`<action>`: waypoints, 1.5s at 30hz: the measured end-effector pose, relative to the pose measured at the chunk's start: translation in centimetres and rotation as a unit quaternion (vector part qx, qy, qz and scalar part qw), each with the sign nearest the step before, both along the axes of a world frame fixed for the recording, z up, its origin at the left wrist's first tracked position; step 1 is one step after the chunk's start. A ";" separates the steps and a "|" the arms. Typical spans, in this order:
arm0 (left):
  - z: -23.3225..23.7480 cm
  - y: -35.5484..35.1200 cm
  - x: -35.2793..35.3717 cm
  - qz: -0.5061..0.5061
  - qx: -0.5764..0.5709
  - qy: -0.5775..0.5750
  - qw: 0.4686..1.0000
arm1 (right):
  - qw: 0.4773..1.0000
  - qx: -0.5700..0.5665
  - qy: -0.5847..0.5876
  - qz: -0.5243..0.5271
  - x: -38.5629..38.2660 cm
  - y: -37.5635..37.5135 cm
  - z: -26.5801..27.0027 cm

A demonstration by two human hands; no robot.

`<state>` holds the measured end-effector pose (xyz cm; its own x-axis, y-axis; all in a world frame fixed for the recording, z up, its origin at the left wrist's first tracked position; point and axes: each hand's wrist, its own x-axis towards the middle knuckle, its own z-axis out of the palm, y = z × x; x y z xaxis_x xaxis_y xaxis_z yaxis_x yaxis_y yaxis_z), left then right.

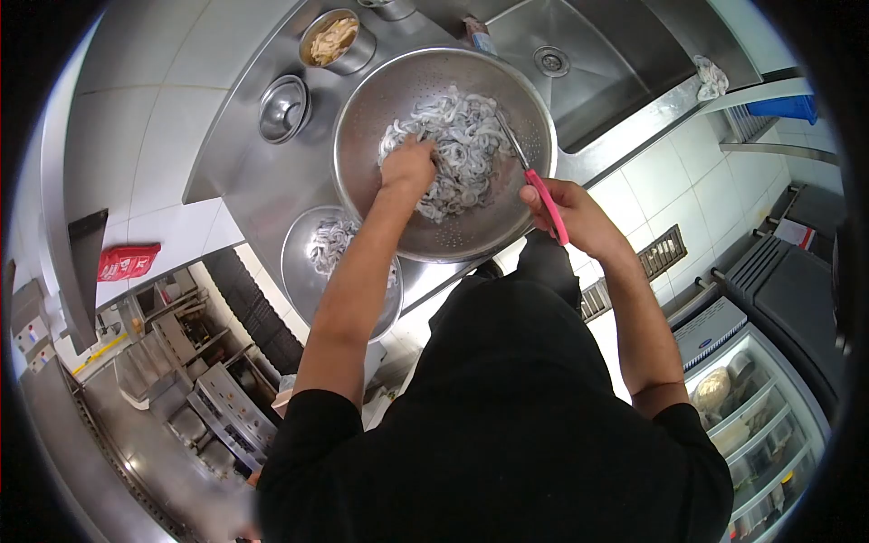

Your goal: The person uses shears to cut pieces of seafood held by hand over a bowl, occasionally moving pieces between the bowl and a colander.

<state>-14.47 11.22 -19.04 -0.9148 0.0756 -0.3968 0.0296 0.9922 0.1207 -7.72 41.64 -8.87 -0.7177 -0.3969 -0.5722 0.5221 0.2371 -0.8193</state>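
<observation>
A large perforated steel colander (pixel 364 113) holds a heap of grey-white, slippery strips that look like cut squid or octopus (pixel 463 149). My left hand (pixel 409 167) reaches into the left side of this heap, fingers curled in; its fingertips and whatever they pinch are hidden. Over the colander's right rim, my right hand (pixel 570 215) grips red-handled scissors (pixel 549 210), their blades pointing up and left across the heap's right edge. Below left, partly behind my left forearm, a steel bowl (pixel 299 271) contains more of the same seafood (pixel 329 244).
On the steel counter (pixel 244 172) stand stacked small bowls (pixel 284 109) and a pot of pale yellowish pieces (pixel 333 41). A sink (pixel 588 68) lies at upper right, with a crumpled cloth (pixel 711 79) on its ledge. A glass-doored fridge (pixel 756 425) is at lower right.
</observation>
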 end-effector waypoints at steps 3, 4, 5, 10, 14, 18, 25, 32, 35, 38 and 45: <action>1.2 -1.3 0.6 0.014 0.080 0.045 0.996 | 1.000 -0.007 -0.007 0.012 0.0 -0.3 0.2; 1.6 -1.8 0.8 0.016 0.114 0.063 0.991 | 1.000 -0.010 -0.009 0.012 0.2 -0.4 -0.1; 2.1 -2.3 0.8 0.038 0.135 0.059 0.988 | 1.000 -0.014 -0.010 0.012 0.4 -0.6 -0.2; 7.5 -5.2 0.6 0.127 0.270 0.014 0.954 | 1.000 -0.004 -0.014 0.026 0.8 -1.8 1.3; 11.6 -6.2 1.3 0.187 0.394 0.024 0.900 | 0.996 -0.065 -0.033 0.060 1.0 -3.1 0.8; 14.1 -7.1 2.5 0.199 0.429 0.075 0.878 | 0.989 -0.105 -0.039 0.099 1.7 -5.3 0.4; 18.3 -6.8 4.8 0.198 0.380 0.141 0.892 | 0.954 -0.243 -0.039 0.171 4.0 -9.9 0.2; 20.2 -7.2 6.8 0.211 0.424 0.216 0.854 | 0.906 -0.362 -0.047 0.213 5.6 -14.1 0.8; 21.2 -7.3 8.0 0.206 0.449 0.215 0.843 | 0.916 -0.345 -0.053 0.198 5.7 -15.7 1.6; 22.4 -7.5 9.3 0.213 0.458 0.197 0.840 | 0.916 -0.366 -0.016 0.163 5.6 -17.3 1.2; 21.1 -9.1 11.8 0.296 0.561 0.168 0.755 | 0.913 -0.379 0.008 0.153 5.0 -18.8 1.8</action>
